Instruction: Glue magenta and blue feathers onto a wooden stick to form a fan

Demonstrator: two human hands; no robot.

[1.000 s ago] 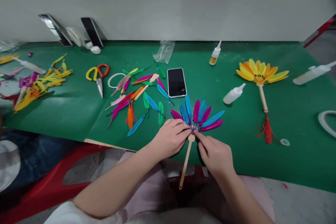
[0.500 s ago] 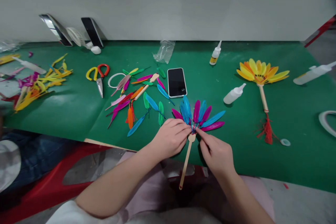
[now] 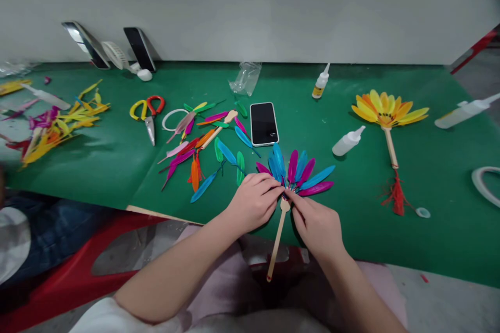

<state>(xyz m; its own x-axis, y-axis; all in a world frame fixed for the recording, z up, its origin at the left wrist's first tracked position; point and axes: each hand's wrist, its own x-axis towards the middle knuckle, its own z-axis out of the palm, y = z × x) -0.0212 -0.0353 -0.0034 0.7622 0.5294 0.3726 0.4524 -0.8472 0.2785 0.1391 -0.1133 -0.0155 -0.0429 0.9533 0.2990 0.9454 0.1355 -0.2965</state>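
A feather fan with a wooden handle lies at the table's front edge, its handle pointing toward me past the edge. Blue and magenta feathers spread out from its head. My left hand is closed at the feather bases on the left side, its fingertips pinching there. From the right, my right hand reaches in, forefinger and thumb closed at the same quills, the tips of both hands meeting. What exactly lies between the fingertips is partly hidden.
Loose coloured feathers and scissors lie to the left. Behind the fan is a phone. Glue bottles and a finished-looking yellow feather fan are on the right. Someone sits at far left, by a red stool.
My right hand has shifted slightly left, its forefinger now meeting the left fingertips over the feather bases. The fan has barely moved.
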